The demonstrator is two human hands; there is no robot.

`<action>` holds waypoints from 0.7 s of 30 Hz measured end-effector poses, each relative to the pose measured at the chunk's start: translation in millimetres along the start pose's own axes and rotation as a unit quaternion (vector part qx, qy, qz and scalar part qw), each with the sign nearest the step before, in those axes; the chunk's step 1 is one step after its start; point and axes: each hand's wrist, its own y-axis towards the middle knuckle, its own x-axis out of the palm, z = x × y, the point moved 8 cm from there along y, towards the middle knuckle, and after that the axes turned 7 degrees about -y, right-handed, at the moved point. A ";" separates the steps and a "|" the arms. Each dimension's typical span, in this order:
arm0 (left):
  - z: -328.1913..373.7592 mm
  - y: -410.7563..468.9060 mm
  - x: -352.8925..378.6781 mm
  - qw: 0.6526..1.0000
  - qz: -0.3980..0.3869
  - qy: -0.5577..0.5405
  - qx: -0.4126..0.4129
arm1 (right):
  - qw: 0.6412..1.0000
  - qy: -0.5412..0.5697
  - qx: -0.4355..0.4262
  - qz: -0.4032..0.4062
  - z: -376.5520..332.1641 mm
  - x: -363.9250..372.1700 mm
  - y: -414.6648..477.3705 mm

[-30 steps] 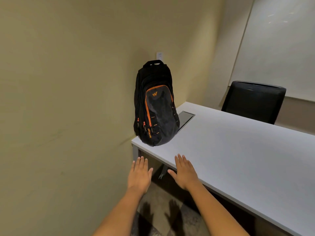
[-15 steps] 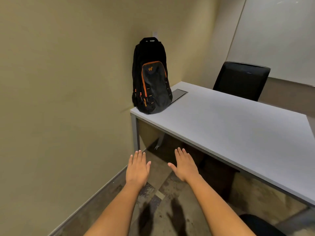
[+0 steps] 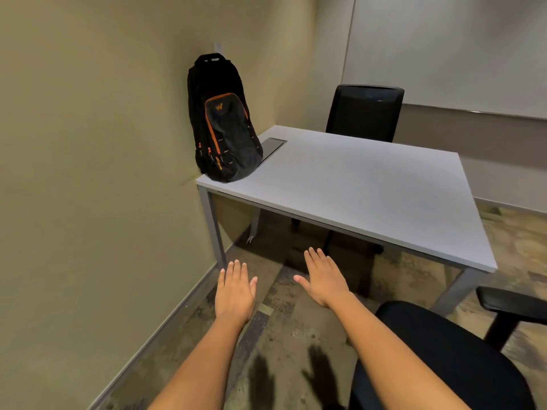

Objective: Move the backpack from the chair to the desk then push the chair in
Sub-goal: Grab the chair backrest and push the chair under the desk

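The black-and-orange backpack (image 3: 224,125) stands upright on the white desk's (image 3: 370,184) wall-side corner, leaning on the wall, likely for support. The office chair (image 3: 444,356) sits clear of the desk's near edge, not pushed in. The left hand (image 3: 235,291) and right hand (image 3: 324,279) hover before the desk, fingers spread, holding nothing, judged ready for the chair.

Open floor (image 3: 296,335) under and ahead of both flat, empty hands, left hand (image 3: 235,291) and right hand (image 3: 324,279), with nothing between them and the counter (image 3: 370,184) edge. Blocked on the left by the wall (image 3: 88,173) and the counter leg (image 3: 211,229), on the lower right by the black chair (image 3: 438,359) seat and armrest. Wide bare counter top right of the backpack (image 3: 226,128), upright in the wall-side corner; second chair (image 3: 364,113) behind the far edge.
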 end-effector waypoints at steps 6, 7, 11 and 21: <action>44.2 -20.8 12.5 1.000 -0.005 -0.008 0.020 | 1.000 0.005 0.020 0.000 45.7 6.9 -35.6; 53.3 -22.3 14.5 1.000 -0.004 -0.009 0.022 | 1.000 0.007 0.023 -0.001 55.4 8.4 -39.9; 88.5 -34.5 25.6 1.000 -0.004 -0.010 0.014 | 1.000 0.006 0.017 -0.005 94.0 16.6 -56.9; 206.4 -109.5 61.3 0.998 0.020 -0.030 -0.047 | 0.999 -0.019 -0.040 -0.025 206.0 37.3 -123.4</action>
